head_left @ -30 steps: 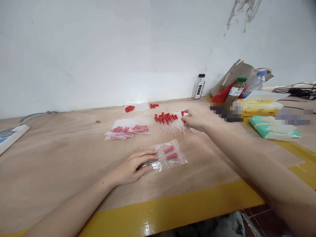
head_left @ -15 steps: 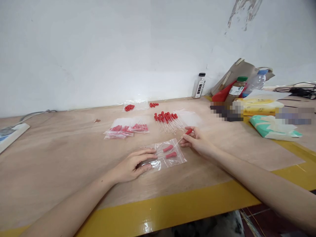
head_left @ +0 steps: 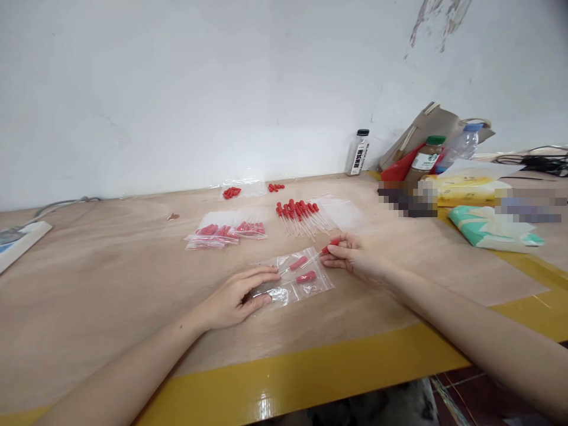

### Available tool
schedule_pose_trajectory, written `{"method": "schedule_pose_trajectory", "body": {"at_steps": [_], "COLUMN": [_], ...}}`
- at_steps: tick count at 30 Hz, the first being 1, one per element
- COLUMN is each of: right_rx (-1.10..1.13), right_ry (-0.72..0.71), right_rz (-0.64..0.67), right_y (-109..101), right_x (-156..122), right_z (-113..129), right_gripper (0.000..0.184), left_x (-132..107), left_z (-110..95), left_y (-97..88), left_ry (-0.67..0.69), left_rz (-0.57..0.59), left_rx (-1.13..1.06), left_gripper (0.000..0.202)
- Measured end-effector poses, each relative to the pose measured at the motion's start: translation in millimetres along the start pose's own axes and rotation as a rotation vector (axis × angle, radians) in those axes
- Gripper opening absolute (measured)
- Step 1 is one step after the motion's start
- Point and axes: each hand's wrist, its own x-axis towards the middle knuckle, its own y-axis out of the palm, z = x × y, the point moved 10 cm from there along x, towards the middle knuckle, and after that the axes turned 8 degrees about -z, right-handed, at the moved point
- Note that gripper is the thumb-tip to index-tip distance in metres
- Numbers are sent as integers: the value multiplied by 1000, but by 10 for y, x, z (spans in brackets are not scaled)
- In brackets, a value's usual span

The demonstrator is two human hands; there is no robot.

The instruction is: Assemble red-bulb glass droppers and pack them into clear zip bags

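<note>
My left hand (head_left: 242,296) lies with fingers stretched over the left end of a clear zip-lock bag (head_left: 320,283), pressing it on the table. Two droppers with red rubber bulbs (head_left: 306,277) are in the bag, their thin stems pointing left. At the bag's right opening, my right hand (head_left: 352,257) pinches a third red-bulbed dropper (head_left: 331,246); its thin stem slants down-left into the bag mouth. Beyond the hands lies a pile of loose droppers (head_left: 298,212), bulbs facing away. Left of that pile are several filled bags (head_left: 217,232) of droppers.
Loose red bulbs (head_left: 231,193) lie near the wall, some on clear plastic. Flat bags (head_left: 341,214) sit right of the pile. Farther right stand a black-capped bottle (head_left: 358,154), a green-capped bottle (head_left: 426,160) and tissue packs (head_left: 488,228). A power strip (head_left: 22,242) is at left.
My right hand has moved slightly down-left, and the dropper's stem has slid farther into the bag opening. My left hand stays on the bag.
</note>
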Motion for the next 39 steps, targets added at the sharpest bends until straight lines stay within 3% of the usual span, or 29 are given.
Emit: {"method": "schedule_pose_trajectory", "body": {"at_steps": [6, 13, 16, 18, 22, 24, 28, 33, 36, 39], "right_rx": [-487, -714, -608, -521, -458, -495, -748, -1024, -1027, -1037], "right_ry": [-267, -568, -515, -408, -240, -218, -393, -575, -527, -381], "right_rz": [86, 307, 465, 466, 403, 308, -40, -323, -404, -415], "right_y": [131, 457, 574, 534, 375, 257, 17, 87, 156, 198], "right_x": [-57, -266, -371, -345, -188, -34, 352, 748, 936, 1078], "right_z": [97, 228, 218, 183, 126, 178, 527, 811, 819, 751], "right_gripper": [23, 17, 24, 23, 27, 23, 10, 21, 32, 35], "left_x": [-2, -15, -9, -5, -3, -2, 5, 6, 3, -2], "left_z": [4, 18, 18, 17, 16, 13, 14, 42, 52, 42], "left_y": [-27, -30, -30, -27, -15, -6, -25, -47, -42, -35], "left_ry": [-19, -35, -27, -19, -1, 6, -1, -30, -38, -31], "left_rz": [-23, -20, -21, -21, -17, -10, -23, -33, -10, 27], "left_rx": [4, 9, 10, 10, 23, 18, -15, -35, -33, -38], "left_gripper": [42, 45, 44, 44, 42, 41, 37, 33, 34, 35]}}
